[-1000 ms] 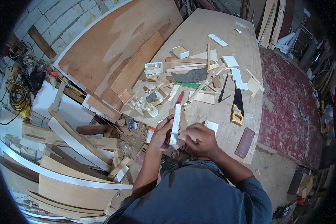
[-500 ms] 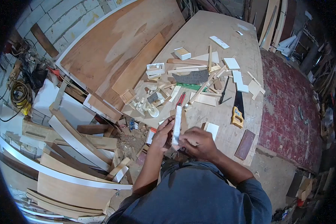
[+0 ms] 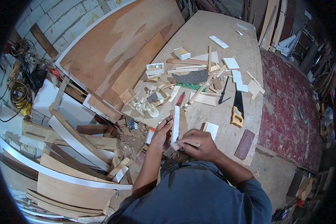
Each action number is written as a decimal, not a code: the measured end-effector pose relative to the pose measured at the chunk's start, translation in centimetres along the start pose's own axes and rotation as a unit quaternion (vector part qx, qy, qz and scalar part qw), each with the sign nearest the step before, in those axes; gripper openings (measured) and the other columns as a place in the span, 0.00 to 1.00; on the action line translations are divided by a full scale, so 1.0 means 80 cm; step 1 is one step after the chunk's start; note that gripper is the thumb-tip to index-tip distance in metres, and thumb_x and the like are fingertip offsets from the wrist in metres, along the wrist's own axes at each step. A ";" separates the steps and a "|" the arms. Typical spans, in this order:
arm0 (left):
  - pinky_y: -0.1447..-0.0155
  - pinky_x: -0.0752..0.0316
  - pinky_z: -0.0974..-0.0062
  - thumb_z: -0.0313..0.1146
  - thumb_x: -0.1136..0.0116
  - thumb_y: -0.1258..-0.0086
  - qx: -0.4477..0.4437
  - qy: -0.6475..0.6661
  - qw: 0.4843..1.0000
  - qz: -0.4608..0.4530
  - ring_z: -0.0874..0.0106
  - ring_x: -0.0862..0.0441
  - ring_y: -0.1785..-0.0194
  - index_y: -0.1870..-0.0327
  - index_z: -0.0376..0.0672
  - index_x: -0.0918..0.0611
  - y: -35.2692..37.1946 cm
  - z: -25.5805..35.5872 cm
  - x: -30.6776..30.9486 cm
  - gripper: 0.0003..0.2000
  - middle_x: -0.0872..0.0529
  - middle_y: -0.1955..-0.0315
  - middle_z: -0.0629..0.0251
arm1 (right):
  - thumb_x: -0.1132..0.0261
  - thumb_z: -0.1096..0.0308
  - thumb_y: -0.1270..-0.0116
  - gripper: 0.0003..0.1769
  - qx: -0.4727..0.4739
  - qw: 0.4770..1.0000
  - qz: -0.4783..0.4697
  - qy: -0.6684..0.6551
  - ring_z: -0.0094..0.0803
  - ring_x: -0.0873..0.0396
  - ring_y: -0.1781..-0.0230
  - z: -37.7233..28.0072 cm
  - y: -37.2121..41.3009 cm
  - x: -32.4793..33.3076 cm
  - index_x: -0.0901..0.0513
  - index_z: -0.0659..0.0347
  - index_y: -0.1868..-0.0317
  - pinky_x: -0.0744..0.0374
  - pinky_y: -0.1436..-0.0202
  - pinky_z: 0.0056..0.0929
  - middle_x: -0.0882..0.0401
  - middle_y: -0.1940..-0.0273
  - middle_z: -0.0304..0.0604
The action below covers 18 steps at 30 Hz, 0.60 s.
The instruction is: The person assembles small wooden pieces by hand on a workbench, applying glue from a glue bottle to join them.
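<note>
My left hand [image 3: 162, 135] is wrapped around a narrow white-faced wooden block [image 3: 176, 124], which points away from me over the bench's near edge. At the block's near end is my right hand [image 3: 199, 145], closed, its fingertips against the block. A small pinkish patch shows by those fingertips; what the right hand holds is too small to make out. Just beyond the block's far end lies a red-handled tool [image 3: 180, 99] on the bench.
On the wooden bench [image 3: 216, 33] lie several offcuts, a grey sandpaper sheet [image 3: 190, 77], a yellow-handled saw [image 3: 237, 116], a thin black tool [image 3: 224, 89] and a brown block [image 3: 245, 145]. Large panels [image 3: 119, 48] lean at the left, with boards [image 3: 74, 179] piled below.
My right hand has shifted slightly left along the near end of the block. The block and my left hand have moved only a little.
</note>
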<state>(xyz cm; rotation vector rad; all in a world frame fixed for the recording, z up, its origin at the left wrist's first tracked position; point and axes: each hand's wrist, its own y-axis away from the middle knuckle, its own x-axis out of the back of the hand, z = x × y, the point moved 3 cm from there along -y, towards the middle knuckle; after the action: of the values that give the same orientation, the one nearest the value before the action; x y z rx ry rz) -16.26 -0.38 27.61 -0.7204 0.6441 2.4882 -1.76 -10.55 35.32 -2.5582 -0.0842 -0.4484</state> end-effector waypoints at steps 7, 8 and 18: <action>0.62 0.21 0.81 0.33 0.48 0.24 -0.019 -0.005 1.000 -0.016 0.80 0.19 0.65 0.39 0.39 0.28 -0.003 -0.003 0.007 0.16 0.18 0.62 0.68 | 0.34 0.77 0.41 0.11 -0.124 0.982 0.101 -0.101 0.32 0.18 0.61 0.056 0.009 -0.004 0.15 0.66 0.56 0.21 0.55 0.28 0.16 0.63 0.47; 0.62 0.21 0.81 0.33 0.48 0.24 -0.022 0.001 1.000 -0.006 0.79 0.19 0.65 0.39 0.39 0.28 -0.004 -0.005 0.009 0.17 0.18 0.62 0.68 | 0.34 0.77 0.41 0.11 -0.124 0.982 0.101 -0.101 0.32 0.18 0.61 0.050 0.012 -0.001 0.15 0.66 0.56 0.21 0.55 0.28 0.16 0.63 0.47; 0.63 0.19 0.76 0.39 0.45 0.26 0.016 -0.033 0.998 -0.056 0.74 0.19 0.64 0.39 0.41 0.29 0.006 0.001 0.000 0.19 0.19 0.62 0.62 | 0.33 0.78 0.41 0.09 -0.116 0.983 0.142 -0.025 0.29 0.18 0.62 0.071 -0.002 0.024 0.15 0.66 0.58 0.21 0.57 0.28 0.16 0.62 0.45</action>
<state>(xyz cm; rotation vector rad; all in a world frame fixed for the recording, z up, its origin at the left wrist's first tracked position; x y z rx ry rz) -16.55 -0.72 27.84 -0.6421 0.6027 2.3835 1.69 -7.54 31.48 -2.7509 0.3296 -0.2966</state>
